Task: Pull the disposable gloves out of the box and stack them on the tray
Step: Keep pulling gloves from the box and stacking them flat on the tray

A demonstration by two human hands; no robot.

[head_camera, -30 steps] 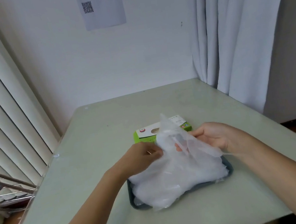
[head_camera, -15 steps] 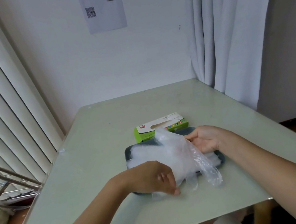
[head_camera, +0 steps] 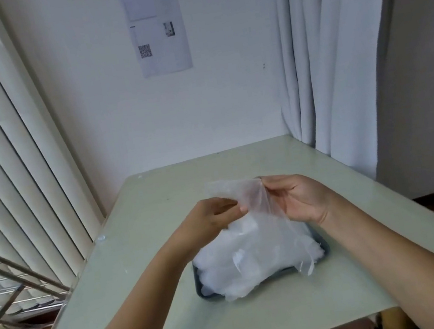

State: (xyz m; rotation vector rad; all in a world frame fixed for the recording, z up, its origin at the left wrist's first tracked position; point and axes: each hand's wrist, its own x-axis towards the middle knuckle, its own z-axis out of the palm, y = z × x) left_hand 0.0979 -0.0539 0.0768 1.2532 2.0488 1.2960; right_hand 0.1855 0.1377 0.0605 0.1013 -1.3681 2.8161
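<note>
While left hand and right hand pinch one clear glove above it, one dark tray by the worktop's near edge carries heaped gloves, uncounted. Wall sheet: one QR code, text illegible.

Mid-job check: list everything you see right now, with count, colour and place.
held glove: 1, clear, above the tray, between both hands
glove pile: 1 heap, number unclear, clear-white, on the tray
tray: 1, dark, on the table
table: 1, pale green, centre
paper sheet: 1, white with QR code, on the wall
curtain: 1, pale grey, right
blinds: vertical slats, cream, left
metal rack: 1, grey, lower left
left hand: 1, pinches the held glove
right hand: 1, pinches the held glove
</note>
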